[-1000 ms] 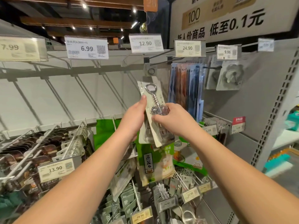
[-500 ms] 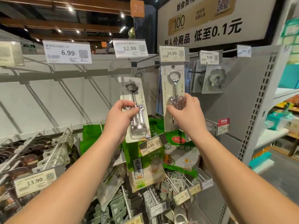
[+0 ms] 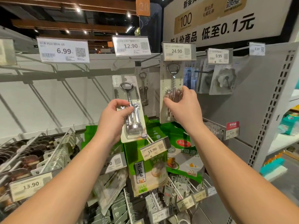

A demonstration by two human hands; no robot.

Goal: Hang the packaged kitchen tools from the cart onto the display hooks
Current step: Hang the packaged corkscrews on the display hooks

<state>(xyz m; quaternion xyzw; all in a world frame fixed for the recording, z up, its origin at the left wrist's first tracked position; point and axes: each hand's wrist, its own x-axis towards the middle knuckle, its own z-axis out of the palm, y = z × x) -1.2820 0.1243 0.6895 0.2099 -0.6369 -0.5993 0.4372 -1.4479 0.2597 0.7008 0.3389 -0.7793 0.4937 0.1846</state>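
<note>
My left hand (image 3: 115,113) grips a carded metal corkscrew pack (image 3: 131,109) in front of the display, below the 12.90 tag (image 3: 131,46). My right hand (image 3: 181,102) holds a second corkscrew pack (image 3: 172,78) by its middle; its top sits right under the 24.90 tag (image 3: 178,51), at the hook there. A third corkscrew pack (image 3: 143,88) hangs further back on the hook between the two.
White empty hooks run along the upper left under the 6.99 tag (image 3: 63,50). Green bagged goods (image 3: 146,168) hang below my hands. Dark packs fill the lower-left hooks (image 3: 24,159). A grey pegboard upright (image 3: 271,110) stands at right, with flower-shaped packs (image 3: 224,81) beside it.
One second ago both hands held the packs together. They have since split: the right hand carried one pack up and right to the 24.90 hook, while the left keeps the other.
</note>
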